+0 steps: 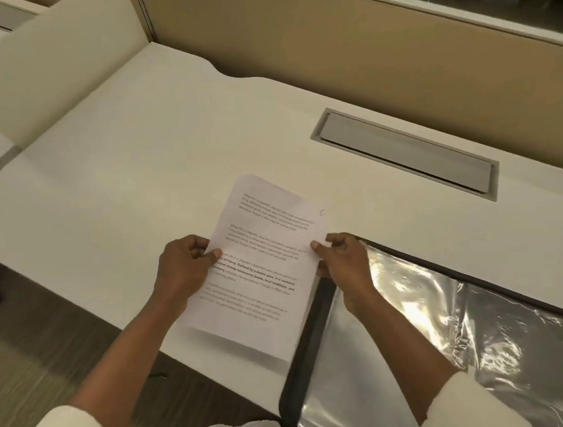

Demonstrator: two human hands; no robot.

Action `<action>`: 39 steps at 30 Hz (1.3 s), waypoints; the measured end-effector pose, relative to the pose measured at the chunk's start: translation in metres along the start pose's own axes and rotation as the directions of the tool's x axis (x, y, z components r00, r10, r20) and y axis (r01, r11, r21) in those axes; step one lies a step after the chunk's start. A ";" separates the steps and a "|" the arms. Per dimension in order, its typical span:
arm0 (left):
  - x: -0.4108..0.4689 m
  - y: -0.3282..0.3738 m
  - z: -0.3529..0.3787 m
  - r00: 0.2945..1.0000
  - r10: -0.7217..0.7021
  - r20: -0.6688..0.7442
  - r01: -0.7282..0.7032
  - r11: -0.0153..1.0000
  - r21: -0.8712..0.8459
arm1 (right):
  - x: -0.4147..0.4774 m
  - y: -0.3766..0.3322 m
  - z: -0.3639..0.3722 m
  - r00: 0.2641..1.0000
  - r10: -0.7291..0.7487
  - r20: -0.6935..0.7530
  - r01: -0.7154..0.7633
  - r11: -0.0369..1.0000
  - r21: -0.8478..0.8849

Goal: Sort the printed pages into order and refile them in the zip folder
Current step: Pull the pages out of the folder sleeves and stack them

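While the printed pages [265, 270] are held up off the counter [164, 149], both hands are on them. Left hand [184, 267]: thumb on top at the left edge, fingers curled beneath, pinching. Right hand [343, 262]: same pinch at the right edge, thumb on the print side.

Stack position: in front of the body, print side up, tilted with the far end to the right. Its near right corner overlaps the black border of the zip folder [313, 324]. A shadow under the near edge suggests the paper is clear of the surface there. An offset at the far corner points to more than one sheet; count not readable. Print is blurred, and no page number can be made out.

Folder: lies open on the counter to the right, with a clear plastic sleeve [438, 318] face up, glossy and crinkled. Cannot tell whether anything is inside it.

Judgement: sorting or checking is the step in hand, and nothing is refiled yet.

Next move calls for:
- reading each sheet's order and shuffling as needed
- squaring the edges
- freeing one hand to lift the sleeve mouth, since the film looks limp and likely to catch a leading corner
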State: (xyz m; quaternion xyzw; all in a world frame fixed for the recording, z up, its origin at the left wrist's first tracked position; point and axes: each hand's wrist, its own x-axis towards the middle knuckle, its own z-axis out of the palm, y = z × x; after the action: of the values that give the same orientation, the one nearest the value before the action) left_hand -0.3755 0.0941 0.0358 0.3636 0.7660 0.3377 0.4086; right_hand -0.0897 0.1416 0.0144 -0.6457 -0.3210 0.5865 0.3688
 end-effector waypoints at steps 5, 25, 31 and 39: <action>0.038 -0.019 -0.010 0.999 0.024 -0.042 -0.016 0.984 0.179 | -0.004 0.020 0.037 1.000 -0.010 0.027 0.013 0.995 -0.098; 0.018 -0.011 0.044 0.913 0.404 -0.053 -0.172 0.500 0.849 | -0.018 0.053 0.023 0.925 -0.364 -0.113 0.207 0.728 -0.654; -0.047 0.010 0.101 0.920 0.338 0.199 -0.392 0.754 0.527 | -0.052 0.077 -0.019 0.808 -0.578 -0.114 0.279 0.546 -0.790; -0.094 0.019 0.168 0.889 0.090 0.448 -0.285 0.876 0.389 | -0.088 0.114 -0.079 0.792 -0.545 -0.275 0.101 0.561 -0.822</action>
State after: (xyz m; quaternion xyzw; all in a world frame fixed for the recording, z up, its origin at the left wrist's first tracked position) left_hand -0.1864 0.0627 0.0134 0.5847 0.6776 0.1072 0.4330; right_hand -0.0225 -0.0005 -0.0340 -0.7940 -0.5496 0.1198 0.2308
